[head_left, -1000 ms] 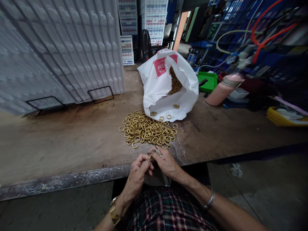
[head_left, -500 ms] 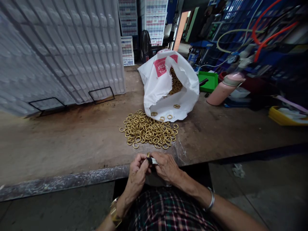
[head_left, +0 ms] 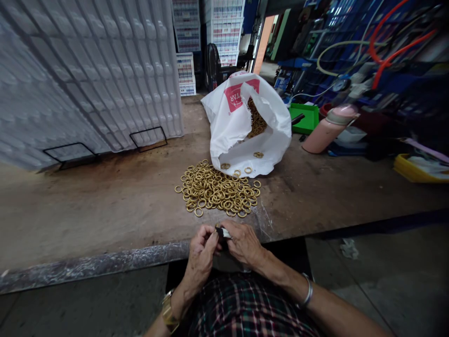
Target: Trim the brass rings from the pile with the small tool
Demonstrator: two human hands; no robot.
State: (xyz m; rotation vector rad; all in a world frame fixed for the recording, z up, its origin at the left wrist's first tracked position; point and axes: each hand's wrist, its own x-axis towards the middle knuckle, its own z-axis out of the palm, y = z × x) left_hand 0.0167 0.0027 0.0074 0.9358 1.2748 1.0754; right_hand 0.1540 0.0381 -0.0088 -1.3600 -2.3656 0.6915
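My left hand and my right hand meet at the near edge of the workbench, fingers pinched together. Between them sits a small dark tool with a pale tip, held by my right hand. My left fingers pinch something small against it that I cannot make out. Just beyond my hands lies a pile of brass rings. Behind the pile a white plastic bag with a red label lies open on its side, with more rings inside.
A pink bottle lies at the right, beside a green tray. A yellow tray sits at far right. Stacked clear plastic trays fill the left. Crates stand at the back, hoses at the upper right.
A second ago my right hand was raised with the tool pointing up; it has come down and closed against my left hand. Since half a second ago, almost nothing has shifted.
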